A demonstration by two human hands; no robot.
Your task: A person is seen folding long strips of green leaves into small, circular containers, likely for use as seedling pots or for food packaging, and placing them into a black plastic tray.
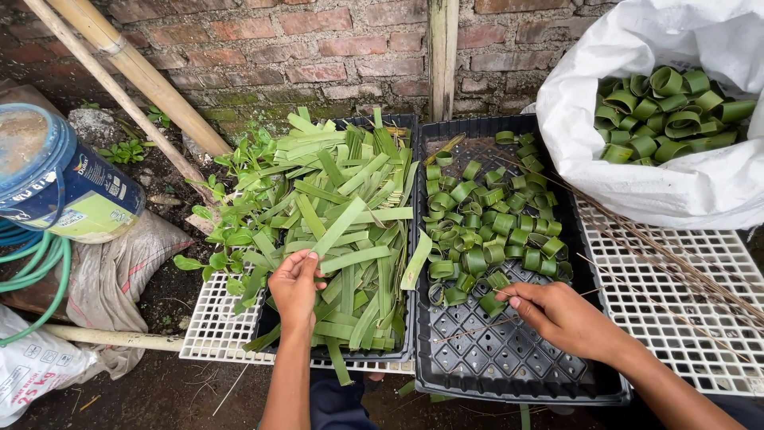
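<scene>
My left hand (294,288) pinches the lower end of a flat green leaf strip (341,226) that lies on a heap of cut leaf strips (350,183) in a black tray. My right hand (561,317) rests on a second black tray (477,362), its fingertips on a rolled leaf ring (492,303) and a thin stick. Several rolled green rings (485,227) fill the far half of that tray.
A white sack (676,187) at the upper right holds more leaf rings (664,111). White plastic grids (684,318) lie under the trays, with thin sticks (676,267) on the right one. A blue bucket (60,179), green hose, bamboo poles (135,72) and a brick wall stand around.
</scene>
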